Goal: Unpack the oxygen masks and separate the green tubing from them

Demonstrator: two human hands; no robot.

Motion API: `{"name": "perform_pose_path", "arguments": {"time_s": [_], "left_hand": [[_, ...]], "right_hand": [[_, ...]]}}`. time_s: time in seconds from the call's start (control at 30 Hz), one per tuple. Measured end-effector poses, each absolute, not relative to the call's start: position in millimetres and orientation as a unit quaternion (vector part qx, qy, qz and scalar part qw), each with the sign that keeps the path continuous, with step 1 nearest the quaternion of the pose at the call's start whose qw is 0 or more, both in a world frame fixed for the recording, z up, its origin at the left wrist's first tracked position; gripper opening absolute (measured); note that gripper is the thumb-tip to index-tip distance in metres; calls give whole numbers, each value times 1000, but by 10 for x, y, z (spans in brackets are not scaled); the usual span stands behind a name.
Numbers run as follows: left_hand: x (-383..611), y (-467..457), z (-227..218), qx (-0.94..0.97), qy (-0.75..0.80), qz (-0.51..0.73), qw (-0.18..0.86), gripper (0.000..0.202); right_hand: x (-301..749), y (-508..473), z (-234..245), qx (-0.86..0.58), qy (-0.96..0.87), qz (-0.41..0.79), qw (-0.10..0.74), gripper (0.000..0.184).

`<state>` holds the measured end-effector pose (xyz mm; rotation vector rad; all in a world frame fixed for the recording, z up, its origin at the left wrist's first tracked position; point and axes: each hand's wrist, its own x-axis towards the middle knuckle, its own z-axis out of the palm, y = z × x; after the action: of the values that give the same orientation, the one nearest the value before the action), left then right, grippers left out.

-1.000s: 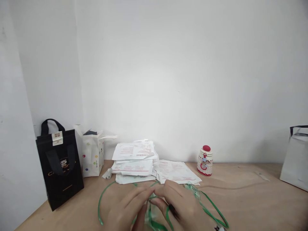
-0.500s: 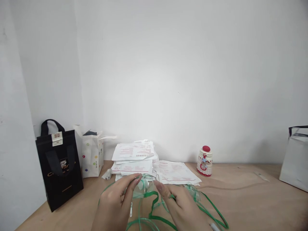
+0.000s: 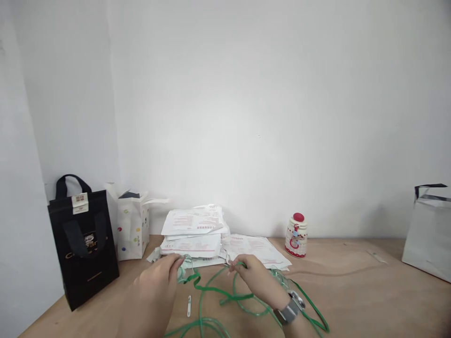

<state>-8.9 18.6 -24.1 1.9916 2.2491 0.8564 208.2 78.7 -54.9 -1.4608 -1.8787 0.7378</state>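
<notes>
My left hand (image 3: 155,281) is shut on a small clear plastic mask piece (image 3: 185,267), and a green strap runs from it. My right hand (image 3: 257,279) pinches a thin strand of green tubing (image 3: 235,265) between its fingertips, with a metal-band watch (image 3: 291,307) on that wrist. Green tubing and strap (image 3: 211,319) lie in loose loops on the table in front of me. A small metal nose clip (image 3: 189,306) lies between the loops. Another clear plastic part (image 3: 278,277) sits just past my right hand.
Stacked printed white packets (image 3: 192,237) and a flat sheet (image 3: 253,249) lie behind my hands on the wooden table (image 3: 352,281). A black paper bag (image 3: 82,249) and a dotted white bag (image 3: 132,230) stand left; a red-lidded jar (image 3: 296,234) and white bag (image 3: 430,234) stand right.
My hands have moved apart from the middle, the left one going left with the clear piece. The clear mask no longer sits between them, and the tubing is spread wider.
</notes>
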Motion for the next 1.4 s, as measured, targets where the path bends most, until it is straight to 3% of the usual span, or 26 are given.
{"name": "perform_pose_path", "arguments": {"time_s": [0.07,0.2,0.33,0.53,0.7,0.87,1.03,1.17,1.4], "left_hand": [[-88,195,-266,637,704,312,13,33],[-61,184,-332,636,669,385,-23,27],[-37,138,-327,654,581,483,-37,22],[57,59,-277,650,515,556,60,23],[130,29,-305,655,495,565,79,22],[154,3,-273,705,435,559,-36,18],[208,-92,-258,713,403,560,-126,23],[257,-155,-280,703,410,568,-126,24],[166,-130,-273,753,392,500,-173,23]], "right_hand": [[2087,699,-464,-502,-701,364,352,25],[2098,490,-300,-371,-665,537,363,46],[2083,343,-209,-325,-646,566,396,42],[2039,196,-146,-254,-607,609,443,30],[2022,153,-94,-264,-575,560,535,22],[1908,63,-78,-300,-589,502,557,19],[1779,-100,-96,-363,-606,344,618,16],[1761,-147,-101,-352,-629,291,629,16],[1767,-139,-97,-369,-626,308,614,18]]}}
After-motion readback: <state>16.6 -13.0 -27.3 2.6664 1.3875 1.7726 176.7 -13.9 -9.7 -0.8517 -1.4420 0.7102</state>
